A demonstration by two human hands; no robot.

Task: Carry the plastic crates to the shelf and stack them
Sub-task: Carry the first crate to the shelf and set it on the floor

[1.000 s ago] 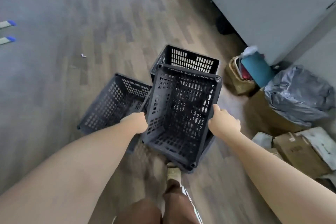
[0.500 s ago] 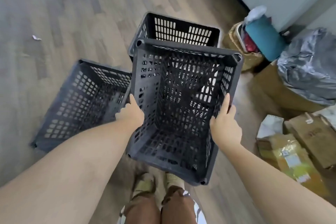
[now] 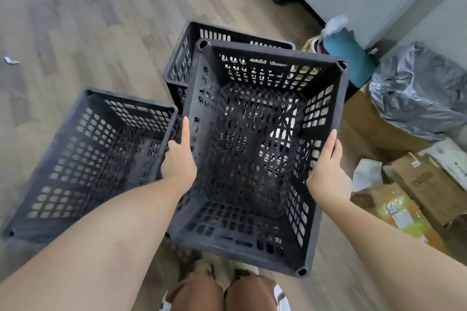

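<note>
Crates: three black plastic crates with slotted walls, all open side up.
Held crate (image 3: 252, 154): up off the wood floor (image 3: 88, 20), gripped at its two long rims, nothing inside; the floor and something pale show through its slots.
Left crate (image 3: 96, 159): on the floor just beside the held one, nothing inside.
Far crate (image 3: 202, 40): on the floor beyond the held crate, partly hidden by it; the visible part holds nothing.
Left hand (image 3: 178, 159): closed over the held crate's left rim, thumb lying along the top edge, fingers down the outer wall.
Right hand (image 3: 327, 174): gripping the right rim, thumb pointing along the edge, fingers out of sight on the outside.
Hands: two, both bare, one on each side of the same crate.
Cardboard boxes (image 3: 417, 184): several on the floor to the right; exact count unclear.
Grey bag (image 3: 417, 93): one crinkled plastic bag sitting on a box.
Basket (image 3: 313, 45): one by the wall, holding a teal roll (image 3: 348, 58) and other items too small to tell.
Shelf: cannot tell where it is.
</note>
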